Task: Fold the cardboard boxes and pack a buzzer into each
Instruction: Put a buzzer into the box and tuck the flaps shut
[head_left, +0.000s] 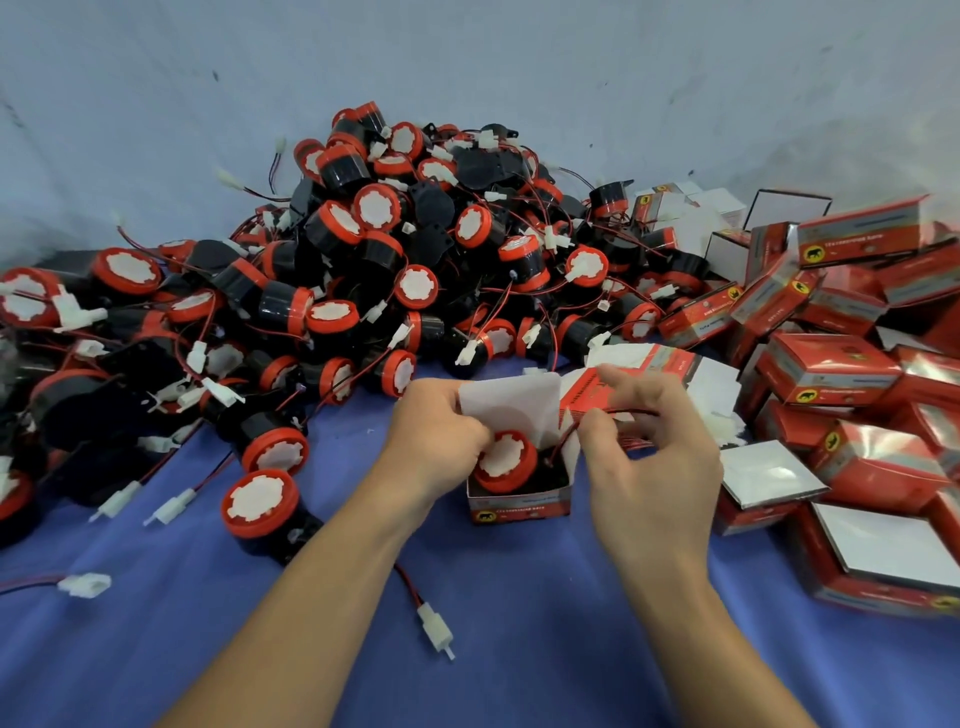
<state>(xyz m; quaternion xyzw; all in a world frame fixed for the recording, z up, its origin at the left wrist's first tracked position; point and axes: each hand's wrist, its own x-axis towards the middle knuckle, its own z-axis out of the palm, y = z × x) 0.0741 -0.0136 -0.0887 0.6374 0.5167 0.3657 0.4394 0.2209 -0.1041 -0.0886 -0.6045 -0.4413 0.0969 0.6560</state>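
A small red cardboard box stands open on the blue cloth in the middle. A buzzer with a red rim and white face sits tilted inside it. My left hand grips the box's left side and its raised white flap. My right hand pinches the buzzer's red and black wire above the box's right side. The wire's white connector is hidden under my right hand.
A big heap of buzzers with tangled wires fills the left and centre back. Folded red boxes are piled at the right. A loose buzzer and white connectors lie on the cloth near my left forearm.
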